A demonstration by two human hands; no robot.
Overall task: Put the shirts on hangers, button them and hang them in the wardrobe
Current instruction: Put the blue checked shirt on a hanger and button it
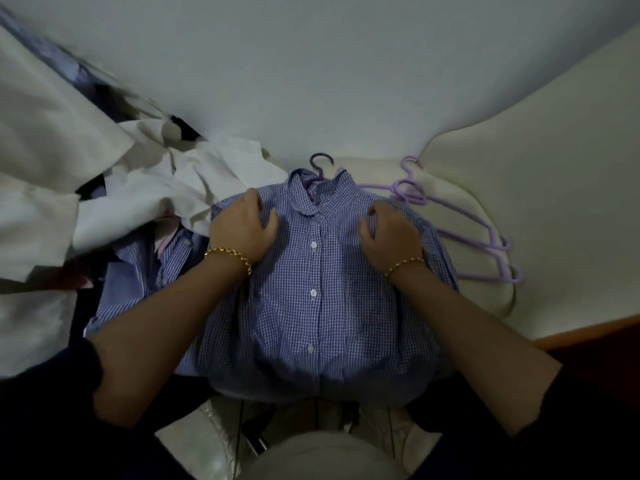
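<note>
- Head view: checked shirt lies front-up on the bed, centre, collar at the far end, hem at the near edge.
- Hanger sits inside the shirt; only its dark purple hook shows, poking out past the collar.
- Placket is closed down the middle, w/ 3 white buttons showing in a line. Can't tell whether there's a button done up at the collar.
- Left hand is on the shirt's left shoulder, fingers curled down into the cloth, thumb angled twd the placket; it grips the fabric.
- Right hand is on the right shoulder, fingers bunched in a fist round a fold of cloth.
- Gold bracelet on each wrist.
- Spare lilac hangers lie stacked just right of the shirt, hooks at the far end, on a cream cover.
- White shirts are heaped far left, one edge touching the checked shirt's left shoulder.
- Striped blue shirt is crumpled near left, partly under the left forearm.
</note>
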